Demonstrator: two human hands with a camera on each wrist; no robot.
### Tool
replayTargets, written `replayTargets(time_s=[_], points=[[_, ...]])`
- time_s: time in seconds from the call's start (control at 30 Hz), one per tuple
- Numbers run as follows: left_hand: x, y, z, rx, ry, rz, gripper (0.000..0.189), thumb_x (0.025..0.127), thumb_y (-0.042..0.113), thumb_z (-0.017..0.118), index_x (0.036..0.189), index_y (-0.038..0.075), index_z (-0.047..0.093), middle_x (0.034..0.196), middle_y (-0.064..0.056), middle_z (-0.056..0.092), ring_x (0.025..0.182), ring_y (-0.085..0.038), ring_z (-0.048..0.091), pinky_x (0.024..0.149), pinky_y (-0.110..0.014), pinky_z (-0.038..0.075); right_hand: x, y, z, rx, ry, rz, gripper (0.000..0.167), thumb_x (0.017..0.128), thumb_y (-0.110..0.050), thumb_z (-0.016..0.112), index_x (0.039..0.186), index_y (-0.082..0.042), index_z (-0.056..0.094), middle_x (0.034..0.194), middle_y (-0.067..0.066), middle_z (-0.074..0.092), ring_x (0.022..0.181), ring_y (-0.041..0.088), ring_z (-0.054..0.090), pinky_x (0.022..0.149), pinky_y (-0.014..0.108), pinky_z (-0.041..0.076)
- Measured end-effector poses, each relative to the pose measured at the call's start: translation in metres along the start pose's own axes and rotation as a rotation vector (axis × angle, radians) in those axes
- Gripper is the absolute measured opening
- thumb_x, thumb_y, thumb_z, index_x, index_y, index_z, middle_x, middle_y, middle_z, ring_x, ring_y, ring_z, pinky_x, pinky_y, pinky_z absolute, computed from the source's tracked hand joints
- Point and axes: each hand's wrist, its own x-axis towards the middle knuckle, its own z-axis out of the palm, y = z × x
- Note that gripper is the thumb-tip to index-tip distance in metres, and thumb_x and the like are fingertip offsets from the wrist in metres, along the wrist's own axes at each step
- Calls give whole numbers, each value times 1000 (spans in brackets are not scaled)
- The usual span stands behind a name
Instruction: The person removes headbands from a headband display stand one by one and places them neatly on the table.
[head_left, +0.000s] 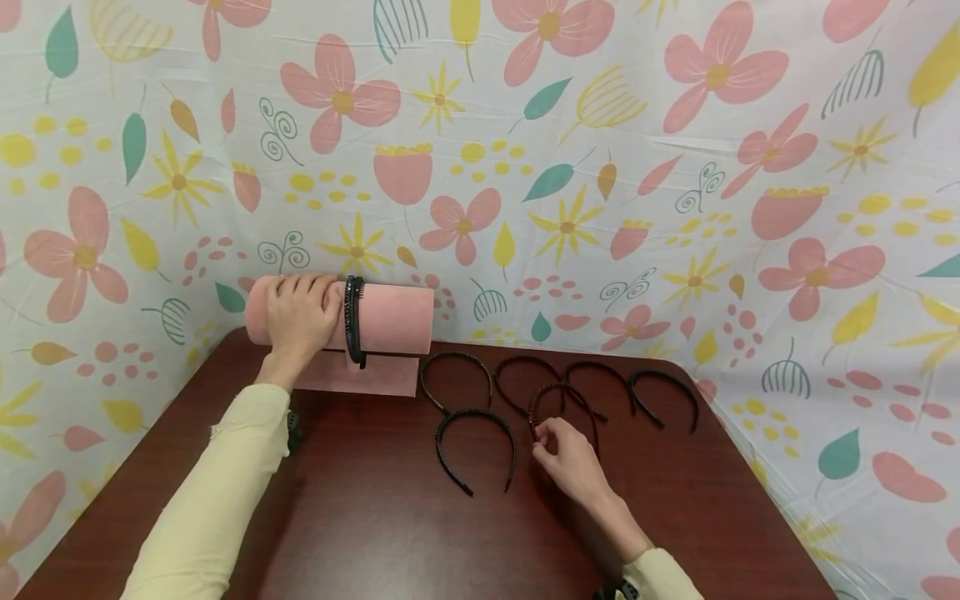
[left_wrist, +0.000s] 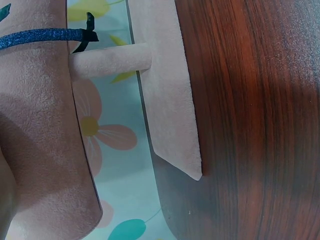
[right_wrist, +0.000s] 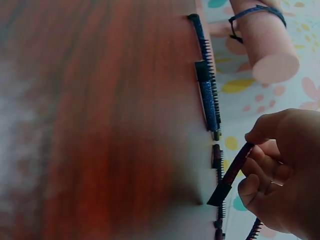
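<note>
A pink plush headband stand (head_left: 401, 319) has a horizontal roll on a short post above a flat base (left_wrist: 172, 100). My left hand (head_left: 303, 312) grips the left part of the roll from above. Dark headbands (head_left: 351, 325) hang round the roll, just right of that hand; one shows as glittery blue (left_wrist: 45, 36) in the left wrist view. My right hand (head_left: 573, 462) pinches a dark red toothed headband (right_wrist: 234, 169) near one end, its arch upward over the right side of the table.
Several dark headbands lie on the brown table: a black one (head_left: 476, 412) in front, a thin toothed one (head_left: 459, 353) behind it, and a black one (head_left: 663, 373) at far right. A floral cloth (head_left: 480, 167) hangs behind the table's back edge.
</note>
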Motion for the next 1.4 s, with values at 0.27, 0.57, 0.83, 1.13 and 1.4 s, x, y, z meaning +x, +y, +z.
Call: replayTargets(time_s=[0.27, 0.57, 0.83, 1.13, 1.4], points=[[0, -1, -1, -4, -20, -14, 38, 99, 36, 48, 111, 10, 73, 111, -12, 71, 109, -35, 60, 105, -54, 34, -5, 3, 0, 26, -81, 44, 10, 90, -14, 71, 100, -13, 69, 89, -5, 63, 61, 7, 49, 58, 22, 42], [1, 1, -3, -5, -28, -16, 38, 99, 35, 48, 111, 10, 73, 111, -13, 71, 109, -35, 60, 105, -54, 34, -8, 6, 3, 24, -170, 79, 10, 90, -15, 71, 99, -15, 71, 84, -6, 65, 55, 4, 47, 54, 22, 40], [2, 2, -2, -3, -29, -9, 37, 99, 34, 47, 112, 10, 73, 111, -13, 71, 109, -36, 60, 106, -55, 34, -5, 6, 5, 10, -212, 24, 11, 88, -13, 72, 99, -13, 73, 83, -6, 69, 71, 5, 60, 63, 23, 48], [0, 0, -2, 4, -29, -10, 40, 100, 36, 46, 112, 10, 73, 112, -13, 71, 109, -36, 60, 105, -54, 34, 3, 2, 5, -9, -240, 6, 12, 88, -12, 73, 101, -11, 73, 90, -3, 70, 79, 7, 62, 69, 26, 50], [0, 2, -3, 5, -15, 3, 40, 99, 36, 46, 111, 10, 73, 111, -13, 71, 108, -35, 61, 104, -54, 35, 5, 0, 4, -70, -235, 9, 15, 90, -16, 71, 104, -13, 74, 100, -1, 68, 90, 13, 65, 78, 36, 53]])
